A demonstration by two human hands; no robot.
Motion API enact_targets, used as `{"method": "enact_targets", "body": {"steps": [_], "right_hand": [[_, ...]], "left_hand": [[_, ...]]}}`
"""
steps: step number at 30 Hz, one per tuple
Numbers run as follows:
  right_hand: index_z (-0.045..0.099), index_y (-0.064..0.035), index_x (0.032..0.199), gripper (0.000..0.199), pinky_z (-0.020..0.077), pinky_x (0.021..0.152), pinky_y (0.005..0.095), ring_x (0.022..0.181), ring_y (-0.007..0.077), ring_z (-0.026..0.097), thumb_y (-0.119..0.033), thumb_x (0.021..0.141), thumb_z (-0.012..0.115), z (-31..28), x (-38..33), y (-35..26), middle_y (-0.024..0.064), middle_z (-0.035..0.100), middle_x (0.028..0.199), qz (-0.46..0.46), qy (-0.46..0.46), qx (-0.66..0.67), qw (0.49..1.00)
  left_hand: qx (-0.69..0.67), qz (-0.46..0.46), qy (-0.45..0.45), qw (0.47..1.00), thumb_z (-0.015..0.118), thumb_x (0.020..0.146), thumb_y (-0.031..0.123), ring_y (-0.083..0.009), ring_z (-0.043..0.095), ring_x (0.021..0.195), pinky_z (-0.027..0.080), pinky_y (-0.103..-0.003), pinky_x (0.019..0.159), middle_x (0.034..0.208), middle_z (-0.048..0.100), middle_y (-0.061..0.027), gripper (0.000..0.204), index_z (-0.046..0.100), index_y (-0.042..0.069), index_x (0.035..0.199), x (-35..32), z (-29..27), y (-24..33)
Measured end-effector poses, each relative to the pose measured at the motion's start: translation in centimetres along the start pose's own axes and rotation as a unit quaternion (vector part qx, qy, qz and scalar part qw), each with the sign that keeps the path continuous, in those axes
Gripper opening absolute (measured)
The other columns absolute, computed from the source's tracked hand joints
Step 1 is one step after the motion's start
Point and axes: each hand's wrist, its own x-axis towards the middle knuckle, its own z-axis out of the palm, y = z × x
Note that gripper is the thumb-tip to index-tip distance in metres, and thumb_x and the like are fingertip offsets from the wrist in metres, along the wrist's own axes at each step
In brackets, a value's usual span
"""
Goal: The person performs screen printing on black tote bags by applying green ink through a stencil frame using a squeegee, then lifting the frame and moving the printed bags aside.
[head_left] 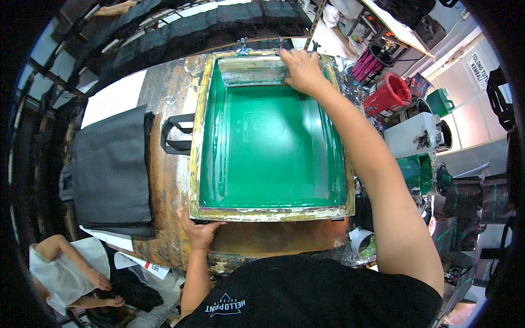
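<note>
Right hand [302, 70] is stretched out to the far end of the screen-printing frame [272, 212], fingers closed over the top of the squeegee [251, 71], which lies across the green mesh [270, 147] just below the hinge clamps [242, 48]. Left hand [199, 229] is at the near left corner, curled on the frame's edge with the thumb up against the rail. The frame itself lies flat on the stained tabletop [167, 98], with the handles of a black bag [175, 134] poking out from under its left side (another dark bag [112, 169] lies further left).

By the look of it, that squeegee is stiff and light, best taken along its long top bar, well clear of the blade. The mesh is wet with ink, slick and taut, and likely easy to dent, so the rigid, paint-crusted frame is the place to hold. Ink tubs [389, 94] crowd the right edge.
</note>
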Motion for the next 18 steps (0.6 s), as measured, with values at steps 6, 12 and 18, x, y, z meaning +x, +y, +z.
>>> {"method": "enact_targets", "body": {"steps": [6,12,18], "right_hand": [[0.048,-0.0161,0.139,0.077,0.0442,0.096,0.0612,0.121,0.0338,0.059,-0.027,0.074,0.088,0.8,5.4,2.1,0.0111,0.063,0.123,0.011,-0.106,0.005,0.994],[0.049,-0.0165,0.138,0.075,0.044,0.096,0.0609,0.123,0.0345,0.058,-0.028,0.074,0.088,-0.3,4.4,1.9,0.0133,0.063,0.125,0.025,-0.06,0.016,0.998],[0.052,-0.0153,0.134,0.068,0.0421,0.092,0.0541,0.116,0.0292,0.058,-0.018,0.074,0.083,-0.4,1.8,0.4,0.0085,0.06,0.117,0.05,0.033,-0.038,0.998]], "left_hand": [[0.097,0.035,0.032,0.994,0.1,0.041,0.049,-0.0346,0.049,0.112,0.039,-0.051,0.099,0.119,0.058,-0.0163,0.115,0.057,-0.002,0.135,-0.5,-0.4,-1.0],[0.262,0.005,-0.061,0.963,0.093,0.046,0.065,-0.0347,0.047,0.117,0.03,-0.055,0.105,0.119,0.052,-0.0141,0.108,0.063,0.007,0.133,0.9,-1.8,2.6],[0.143,0.155,-0.07,0.975,0.079,0.056,0.081,-0.0344,0.05,0.115,0.034,-0.053,0.103,0.117,0.055,-0.0145,0.11,0.064,0.01,0.138,9.7,-0.7,7.1]]}}
